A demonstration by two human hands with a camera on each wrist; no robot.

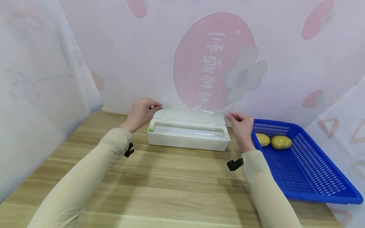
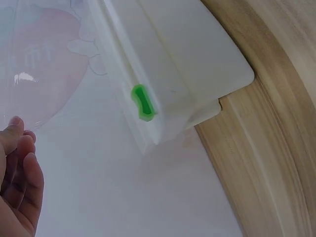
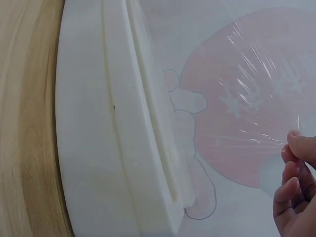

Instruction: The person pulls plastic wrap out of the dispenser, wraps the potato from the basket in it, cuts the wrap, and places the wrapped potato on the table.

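We see that the left hand [image 1: 143,111] and the right hand [image 1: 241,126] each pinch, fingers against thumb, the clear film [image 3: 247,81], which stretches between them by the far side of the white box [image 1: 188,142], left of the blue basket [image 1: 328,198].

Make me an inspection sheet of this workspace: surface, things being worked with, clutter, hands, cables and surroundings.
Surface: wood-grain table.
Job's things: white cling-film dispenser on the table, its lid open at the back, with a green tab at its left end; clear cling film, shiny and creased.
Clutter: blue plastic basket at the right, holding two potatoes.
Hands: left fingers and right fingers each pinch the film; a black device sits at each wrist.
Cables: nothing seen.
Surroundings: pale backdrop with strawberry prints behind the table.
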